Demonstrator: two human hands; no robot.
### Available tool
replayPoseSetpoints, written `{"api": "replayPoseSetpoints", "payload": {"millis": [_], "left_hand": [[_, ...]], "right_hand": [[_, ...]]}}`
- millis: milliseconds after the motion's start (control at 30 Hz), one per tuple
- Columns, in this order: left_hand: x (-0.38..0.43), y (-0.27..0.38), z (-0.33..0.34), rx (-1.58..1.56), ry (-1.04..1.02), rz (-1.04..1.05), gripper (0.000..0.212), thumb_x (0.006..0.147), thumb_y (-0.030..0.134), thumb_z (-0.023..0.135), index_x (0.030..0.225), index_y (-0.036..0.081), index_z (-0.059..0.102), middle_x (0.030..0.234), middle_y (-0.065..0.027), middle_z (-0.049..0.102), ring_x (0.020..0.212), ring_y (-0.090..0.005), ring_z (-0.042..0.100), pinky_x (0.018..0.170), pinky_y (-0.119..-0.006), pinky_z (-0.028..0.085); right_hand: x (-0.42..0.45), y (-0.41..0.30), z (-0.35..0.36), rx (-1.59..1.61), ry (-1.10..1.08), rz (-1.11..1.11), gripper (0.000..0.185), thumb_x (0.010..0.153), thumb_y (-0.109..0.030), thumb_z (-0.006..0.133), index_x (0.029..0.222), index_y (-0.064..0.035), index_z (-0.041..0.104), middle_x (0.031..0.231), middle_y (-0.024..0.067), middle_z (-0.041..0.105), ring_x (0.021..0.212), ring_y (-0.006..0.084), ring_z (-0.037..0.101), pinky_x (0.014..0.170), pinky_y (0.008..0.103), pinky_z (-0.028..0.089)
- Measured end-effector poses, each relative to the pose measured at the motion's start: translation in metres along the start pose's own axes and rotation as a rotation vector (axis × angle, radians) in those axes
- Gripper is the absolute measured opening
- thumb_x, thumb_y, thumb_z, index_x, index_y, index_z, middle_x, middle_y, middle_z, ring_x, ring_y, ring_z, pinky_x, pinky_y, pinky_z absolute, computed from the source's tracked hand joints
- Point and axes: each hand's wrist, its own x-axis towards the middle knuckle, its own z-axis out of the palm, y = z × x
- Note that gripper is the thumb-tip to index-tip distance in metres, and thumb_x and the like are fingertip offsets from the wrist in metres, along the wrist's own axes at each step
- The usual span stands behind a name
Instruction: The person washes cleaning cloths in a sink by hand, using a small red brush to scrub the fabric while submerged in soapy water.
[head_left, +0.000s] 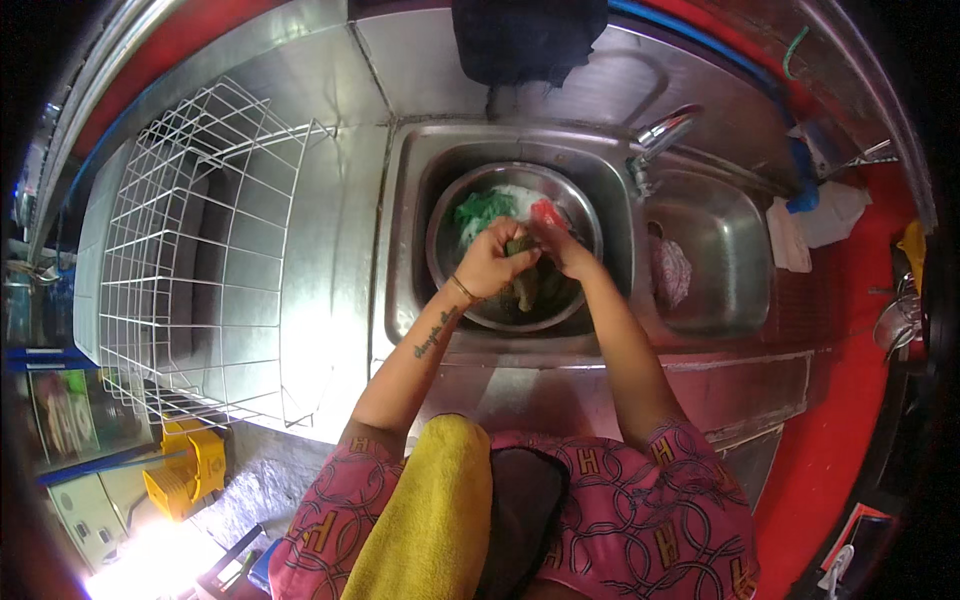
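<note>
A round steel basin (515, 174) sits inside the left sink bowl (409, 225), with suds in it. Over the basin, my left hand (495, 257) grips a wet olive-brown cloth (527, 289), whose end hangs down toward the basin. My right hand (561, 246) is closed against the same cloth from the other side; its fingertips are partly hidden and blurred. Beyond my left hand lies a green cloth (491, 204) among the suds. A red item (549, 214), perhaps a cloth, shows just past my right fingers.
A chrome faucet (667, 127) rises between the two bowls. In the right sink bowl (731, 247) lies a pinkish patterned bundle (670, 271). White cloths (814, 221) rest farther right. A white wire rack (217, 247) stands left. Dark fabric (529, 37) hangs at the back wall.
</note>
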Motion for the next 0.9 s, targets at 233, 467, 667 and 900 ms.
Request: {"api": "replayPoseSetpoints", "payload": {"millis": [233,467,667,900], "left_hand": [[0.01,0.019,-0.012,-0.269,0.141,-0.052,0.029,0.073,0.018,0.073,0.078,0.005,0.048,0.073,-0.0003,0.041,0.07,-0.0092,0.04,0.064,-0.024,0.037],[-0.026,-0.099,-0.027,1.14,-0.093,-0.182,0.028,0.069,0.022,0.069,0.092,0.01,0.06,0.093,-0.0105,0.056,0.091,-0.0313,0.054,0.078,-0.038,0.047],[-0.03,-0.084,-0.026,1.295,-0.121,-0.326,0.029,0.072,0.027,0.065,0.097,0.014,0.06,0.101,-0.0112,0.054,0.1,-0.0304,0.052,0.081,-0.044,0.045],[-0.022,-0.041,-0.032,1.063,-0.078,-0.038,0.021,0.07,0.02,0.067,0.086,0.009,0.059,0.097,-0.0078,0.057,0.096,-0.0277,0.055,0.075,-0.038,0.047]], "right_hand": [[-0.049,-0.021,-0.003,-0.245,-0.011,-0.318,0.043,0.077,-0.029,0.068,0.112,-0.009,0.055,0.096,-0.0025,0.052,0.085,0.0112,0.048,0.077,0.0268,0.039],[-0.019,0.036,0.018,-1.08,0.169,-0.493,0.043,0.069,-0.017,0.072,0.103,-0.0022,0.05,0.1,0.0136,0.053,0.097,0.0266,0.053,0.084,0.0347,0.042],[-0.023,0.041,0.033,-1.337,0.394,-0.099,0.046,0.069,-0.017,0.07,0.106,-0.0056,0.046,0.108,0.0209,0.052,0.105,0.0376,0.051,0.082,0.0517,0.042],[-0.025,0.027,0.035,-1.182,0.546,-0.709,0.042,0.066,-0.006,0.059,0.108,-0.0073,0.052,0.103,0.0149,0.055,0.102,0.0331,0.052,0.088,0.0422,0.04]]}}
